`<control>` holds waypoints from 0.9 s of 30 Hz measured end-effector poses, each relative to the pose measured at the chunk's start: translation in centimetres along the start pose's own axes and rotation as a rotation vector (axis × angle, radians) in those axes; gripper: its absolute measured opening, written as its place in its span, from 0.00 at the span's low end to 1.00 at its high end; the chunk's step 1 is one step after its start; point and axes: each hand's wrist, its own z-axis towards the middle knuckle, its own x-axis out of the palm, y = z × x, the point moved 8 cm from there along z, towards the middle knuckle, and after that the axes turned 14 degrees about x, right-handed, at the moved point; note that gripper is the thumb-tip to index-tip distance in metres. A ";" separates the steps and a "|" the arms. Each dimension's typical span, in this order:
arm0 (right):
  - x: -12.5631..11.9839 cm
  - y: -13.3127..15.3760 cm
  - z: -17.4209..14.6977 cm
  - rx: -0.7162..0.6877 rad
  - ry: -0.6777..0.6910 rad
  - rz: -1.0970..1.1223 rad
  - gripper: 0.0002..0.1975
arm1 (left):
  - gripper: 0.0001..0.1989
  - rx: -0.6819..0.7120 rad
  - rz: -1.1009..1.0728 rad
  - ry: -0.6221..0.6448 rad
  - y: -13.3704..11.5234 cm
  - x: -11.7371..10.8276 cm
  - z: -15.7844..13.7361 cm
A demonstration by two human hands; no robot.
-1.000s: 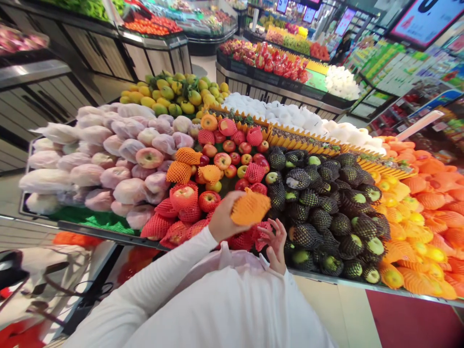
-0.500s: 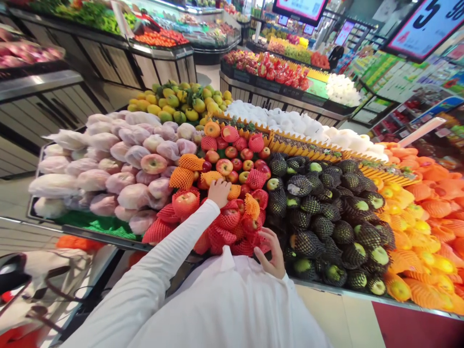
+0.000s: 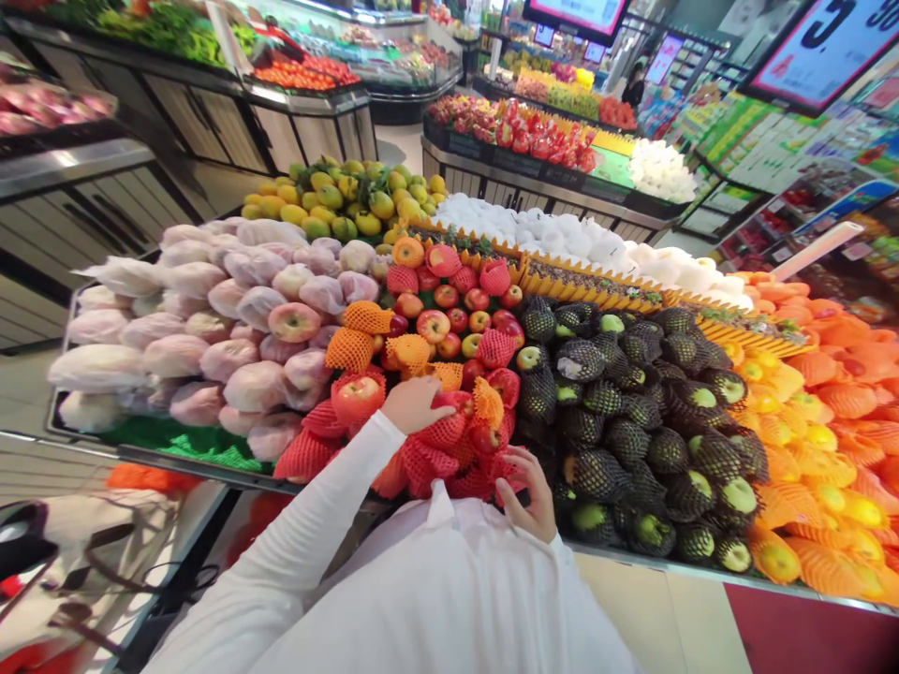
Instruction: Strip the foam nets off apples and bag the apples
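My left hand (image 3: 414,404) is over the middle of the apple pile, palm down. Its thumb points right, apart from the fingers, and nothing shows in it; whether it touches the fruit below is unclear. Just beyond its fingers lies an apple in an orange foam net (image 3: 448,376). To its left is a red-netted apple (image 3: 358,398). Near the front edge, my right hand (image 3: 530,496) has its thumb and curved fingers apart, with no fruit in it. Its fingertips are close to red foam nets (image 3: 474,482). Bare red apples (image 3: 434,326) sit farther back.
Pale wrapped fruit (image 3: 253,384) fills the left of the stand. Green fruit in black nets (image 3: 625,440) lies on the right, then orange-wrapped fruit (image 3: 843,505). A yellow toothed divider (image 3: 596,285) runs behind. A bag (image 3: 105,534) is at lower left.
My left hand has drawn back toward me and slightly left, away from the orange-netted apples. My right hand stays nearly in place.
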 end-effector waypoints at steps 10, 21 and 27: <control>-0.3 -0.2 -0.7 0.015 -0.067 0.150 0.36 | 0.08 0.595 -0.524 -0.123 -12.2 -1.4 -4.2; -1.7 -0.8 -1.0 0.059 -0.200 0.014 0.16 | 0.39 -0.470 0.027 -0.278 8.4 -1.7 0.7; -1.9 -1.5 -1.2 0.119 -0.253 0.112 0.16 | 0.37 -0.511 -0.058 -0.238 10.1 -0.5 0.5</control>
